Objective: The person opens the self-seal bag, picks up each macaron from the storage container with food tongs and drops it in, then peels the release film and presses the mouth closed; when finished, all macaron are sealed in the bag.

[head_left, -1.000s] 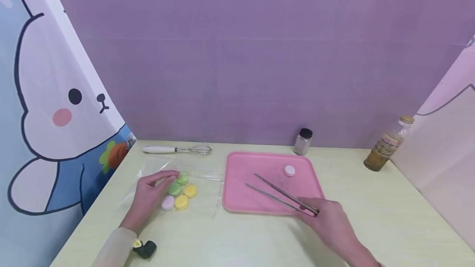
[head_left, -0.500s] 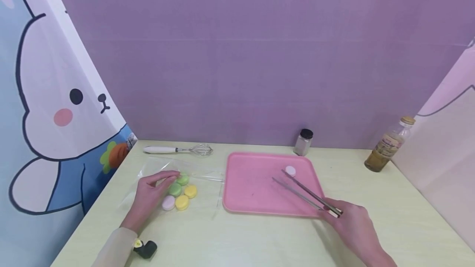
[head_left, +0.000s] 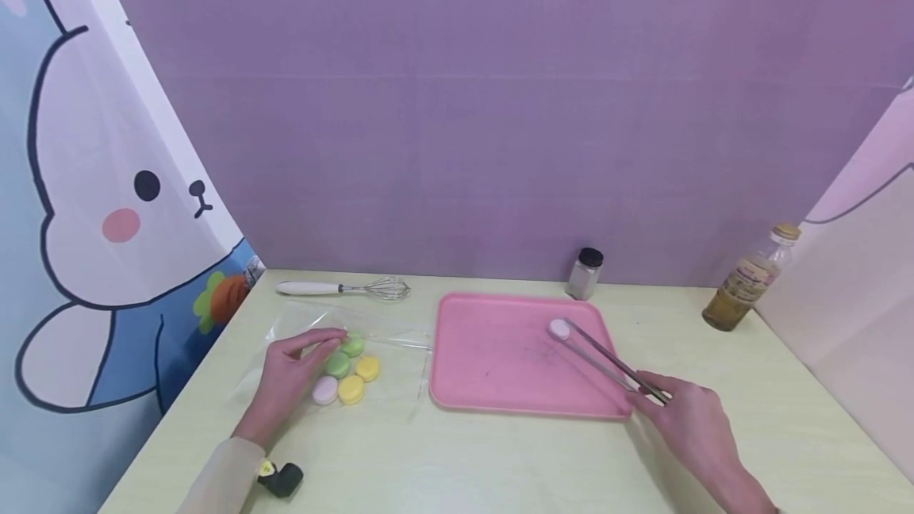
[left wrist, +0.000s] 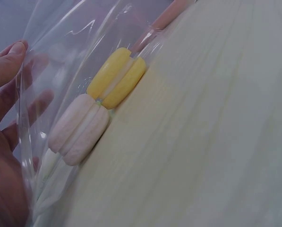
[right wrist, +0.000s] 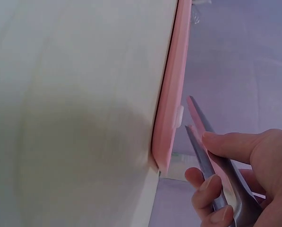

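Observation:
My left hand (head_left: 286, 375) pinches the edge of a clear plastic bag (left wrist: 67, 52) between thumb and finger, lifting its film. Inside the bag are several macarons: yellow (head_left: 351, 389), green (head_left: 337, 364) and pale lilac (head_left: 324, 390). Metal tongs (head_left: 620, 362) are held in my right hand (head_left: 691, 423), thumb on one arm and fingers curled round the other. Their tips stand apart on either side of a single pale macaron (head_left: 560, 329) at the right of a pink tray (head_left: 493, 355). In the right wrist view the tongs (right wrist: 204, 161) reach toward the tray's edge.
A whisk (head_left: 307, 289) with a white handle lies at the back left. Behind the tray stands a small black-capped jar (head_left: 584, 276). A corked bottle (head_left: 746, 280) is at the far right, by the side wall. A black device (head_left: 282, 481) sits at my left wrist.
My right hand has moved right, bringing the tong tips from the tray's middle to both sides of the pale macaron. The left hand and bag stay put.

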Motion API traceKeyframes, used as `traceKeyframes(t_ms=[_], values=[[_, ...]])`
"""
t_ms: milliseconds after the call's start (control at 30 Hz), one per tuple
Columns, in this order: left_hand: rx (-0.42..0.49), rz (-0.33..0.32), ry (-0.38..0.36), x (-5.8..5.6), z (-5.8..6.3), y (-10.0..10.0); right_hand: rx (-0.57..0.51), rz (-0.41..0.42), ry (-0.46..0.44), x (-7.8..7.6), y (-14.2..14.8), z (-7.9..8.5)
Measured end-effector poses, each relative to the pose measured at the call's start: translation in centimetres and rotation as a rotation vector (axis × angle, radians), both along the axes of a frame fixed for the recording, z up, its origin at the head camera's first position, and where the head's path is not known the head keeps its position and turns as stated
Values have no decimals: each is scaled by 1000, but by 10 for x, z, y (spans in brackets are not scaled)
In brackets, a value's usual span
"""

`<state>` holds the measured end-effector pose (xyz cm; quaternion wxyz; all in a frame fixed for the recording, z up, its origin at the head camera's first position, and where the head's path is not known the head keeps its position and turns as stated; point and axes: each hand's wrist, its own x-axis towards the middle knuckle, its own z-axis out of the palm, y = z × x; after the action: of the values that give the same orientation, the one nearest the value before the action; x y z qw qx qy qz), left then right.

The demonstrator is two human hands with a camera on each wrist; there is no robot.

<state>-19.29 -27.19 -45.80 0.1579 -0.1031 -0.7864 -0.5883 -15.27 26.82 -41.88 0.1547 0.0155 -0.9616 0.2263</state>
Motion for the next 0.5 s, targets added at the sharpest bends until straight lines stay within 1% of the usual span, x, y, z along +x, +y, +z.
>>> traceKeyframes(t_ms=[167, 267, 500], values=[[18, 10, -21, 0, 1, 1, -13, 3, -19, -4, 1, -2], [23, 12, -26, 0, 1, 1, -28, -4, -52, -6, 2, -3], [8, 9, -5, 0, -1, 0, -43, -14, -135, -8, 2, -4]])
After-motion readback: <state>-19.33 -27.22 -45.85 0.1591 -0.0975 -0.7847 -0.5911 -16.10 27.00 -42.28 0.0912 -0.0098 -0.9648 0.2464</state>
